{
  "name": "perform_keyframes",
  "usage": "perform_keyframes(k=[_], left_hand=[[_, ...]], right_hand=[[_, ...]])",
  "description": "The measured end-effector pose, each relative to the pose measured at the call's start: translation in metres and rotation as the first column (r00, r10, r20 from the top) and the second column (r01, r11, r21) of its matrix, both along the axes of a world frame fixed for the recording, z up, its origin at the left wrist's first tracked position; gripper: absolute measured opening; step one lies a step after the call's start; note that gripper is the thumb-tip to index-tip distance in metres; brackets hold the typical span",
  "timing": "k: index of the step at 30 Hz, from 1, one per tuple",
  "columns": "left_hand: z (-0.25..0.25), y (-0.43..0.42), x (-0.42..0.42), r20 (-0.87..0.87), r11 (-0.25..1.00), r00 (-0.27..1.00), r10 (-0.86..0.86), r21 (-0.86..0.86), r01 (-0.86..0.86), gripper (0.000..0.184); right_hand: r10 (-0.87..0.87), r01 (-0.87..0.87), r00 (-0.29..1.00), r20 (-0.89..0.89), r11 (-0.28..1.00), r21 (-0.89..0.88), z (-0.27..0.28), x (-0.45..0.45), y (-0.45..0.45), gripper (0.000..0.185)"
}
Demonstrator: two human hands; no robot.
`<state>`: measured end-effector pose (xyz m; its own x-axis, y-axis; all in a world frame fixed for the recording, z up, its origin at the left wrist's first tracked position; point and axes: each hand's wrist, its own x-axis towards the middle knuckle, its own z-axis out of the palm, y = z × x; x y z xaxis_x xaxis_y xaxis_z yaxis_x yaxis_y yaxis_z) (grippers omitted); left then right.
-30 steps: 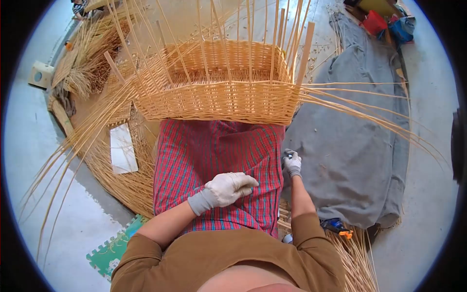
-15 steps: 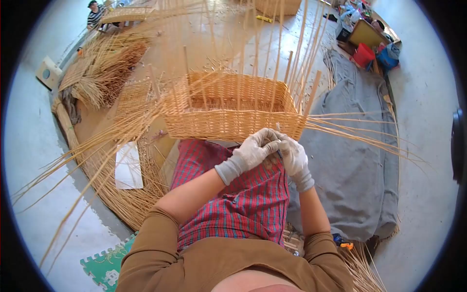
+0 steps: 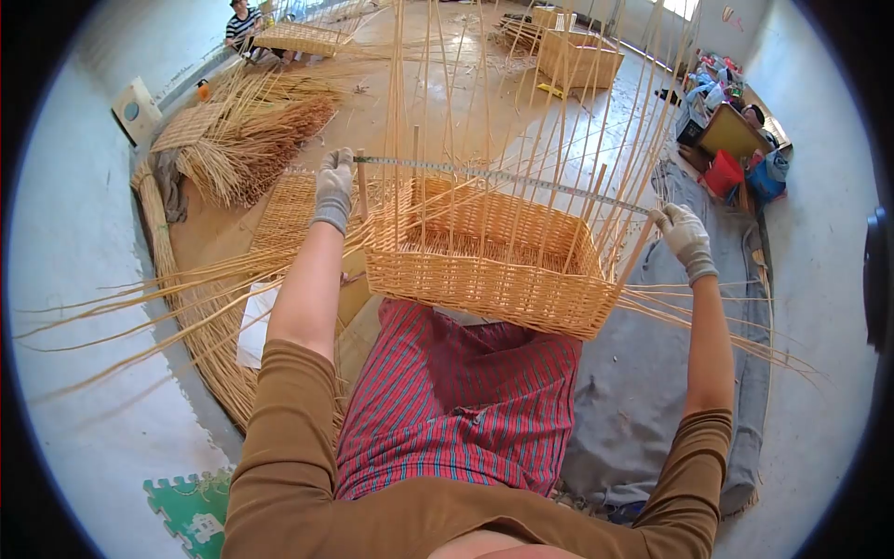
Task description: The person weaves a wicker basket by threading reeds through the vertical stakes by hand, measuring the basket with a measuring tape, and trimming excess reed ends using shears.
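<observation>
A tape measure (image 3: 503,175) is stretched across the top of a half-woven wicker basket (image 3: 484,284), above its near wall. My left hand (image 3: 334,191), in a white glove with a grey cuff, pinches one end by the basket's left corner stake. At the right, my gloved right hand (image 3: 684,238) grips the other end beside the right corner stake. Tall upright canes (image 3: 564,121) rise from the basket's walls, and loose canes (image 3: 233,275) stick out sideways at both ends. The basket rests at my knees, on the red checked cloth (image 3: 466,401).
A grey cloth (image 3: 652,382) lies to the right. Bundled canes (image 3: 251,149) are heaped at the left. Farther back are a wicker box (image 3: 582,61), a red bucket (image 3: 723,174), a blue bucket (image 3: 765,177) and a seated person (image 3: 244,28) by another woven piece.
My hands were together at the basket's near right side. They have moved up and apart, drawing the tape measure out between them. The camera view has shifted.
</observation>
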<state>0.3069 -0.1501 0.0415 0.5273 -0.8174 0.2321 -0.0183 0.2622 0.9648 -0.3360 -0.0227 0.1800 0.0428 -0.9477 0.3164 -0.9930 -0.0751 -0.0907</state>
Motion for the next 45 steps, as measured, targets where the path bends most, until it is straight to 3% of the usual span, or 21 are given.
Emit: perform_keyframes(k=[1,2,4,5,7,9,11,12,14,18,25,31,33,35,39,41,45], left_hand=[[0.011,0.012,-0.011,-0.233,0.992,0.965,-0.123,-0.004,0.126,0.018],[0.021,0.023,-0.015,-0.235,0.99,0.963,-0.135,0.003,0.14,0.018],[0.031,0.032,-0.029,-0.315,0.931,0.879,-0.357,-0.198,0.307,0.016],[0.022,0.022,-0.012,-0.113,0.956,0.949,-0.294,-0.037,0.292,0.02],[0.027,0.03,-0.014,-0.085,0.896,0.9,-0.427,-0.169,0.409,0.024],[0.026,0.024,-0.008,-0.104,0.906,0.902,-0.418,-0.117,0.407,0.025],[0.026,0.023,-0.002,-0.127,0.851,0.848,-0.515,-0.196,0.487,0.027],[0.027,0.026,-0.003,-0.132,0.842,0.837,-0.531,-0.194,0.504,0.027],[0.03,0.03,-0.001,-0.121,0.862,0.858,-0.499,-0.166,0.478,0.031],[0.035,0.029,0.001,-0.074,0.899,0.897,-0.436,-0.085,0.43,0.029],[0.038,0.027,0.001,-0.055,0.907,0.905,-0.421,-0.053,0.419,0.026],[0.052,0.036,-0.014,0.02,0.878,0.877,-0.479,0.009,0.479,0.027],[0.062,0.038,-0.019,0.031,0.854,0.853,-0.521,0.033,0.52,0.027],[0.064,0.036,-0.019,0.206,0.855,0.829,-0.519,0.119,0.505,0.028],[0.064,0.029,-0.013,0.232,0.78,0.745,-0.625,0.156,0.606,0.027],[0.055,0.022,-0.005,0.425,0.809,0.693,-0.582,0.222,0.543,0.027],[0.04,-0.004,0.027,0.51,0.768,0.617,-0.599,0.145,0.624,0.029]], right_hand=[[0.027,-0.027,1.0,0.012,1.0,-0.013,-0.004,0.001,-0.004,0.039],[0.049,-0.048,0.999,0.022,0.999,-0.023,-0.008,0.0,-0.006,0.039],[0.042,-0.038,0.994,0.099,0.998,-0.049,-0.016,-0.006,-0.009,0.037],[0.043,-0.032,0.991,0.131,0.996,-0.084,-0.02,-0.012,-0.006,0.036],[0.011,-0.008,0.994,0.111,1.0,-0.026,-0.007,-0.008,0.01,0.036],[-0.074,0.083,0.984,0.165,0.995,-0.047,-0.016,-0.02,0.01,0.033],[-0.058,0.062,0.943,0.327,0.998,-0.001,-0.018,-0.025,0.007,0.027],[-0.079,0.082,0.943,0.324,0.997,0.003,-0.019,-0.022,0.01,0.027],[0.116,-0.055,0.856,0.503,0.989,-0.135,-0.02,-0.018,0.012,0.025],[0.169,-0.154,0.932,0.322,0.985,-0.072,-0.02,-0.019,0.007,0.035],[0.182,-0.181,0.9,0.397,0.983,-0.039,-0.016,-0.018,0.008,0.043],[0.202,-0.201,0.868,0.455,0.978,-0.05,-0.027,-0.031,0.002,0.035],[0.179,-0.185,0.889,0.421,0.982,-0.029,-0.033,-0.037,0.0,0.024],[0.132,-0.15,0.917,0.376,0.988,0.02,-0.031,-0.028,-0.001,0.023],[0.083,-0.094,0.963,0.256,0.995,0.034,-0.034,-0.02,-0.013,0.038],[0.082,-0.096,0.953,0.291,0.995,0.035,-0.039,-0.023,-0.018,0.037],[0.118,-0.13,0.936,0.331,0.991,0.015,-0.035,-0.021,-0.012,0.034]])
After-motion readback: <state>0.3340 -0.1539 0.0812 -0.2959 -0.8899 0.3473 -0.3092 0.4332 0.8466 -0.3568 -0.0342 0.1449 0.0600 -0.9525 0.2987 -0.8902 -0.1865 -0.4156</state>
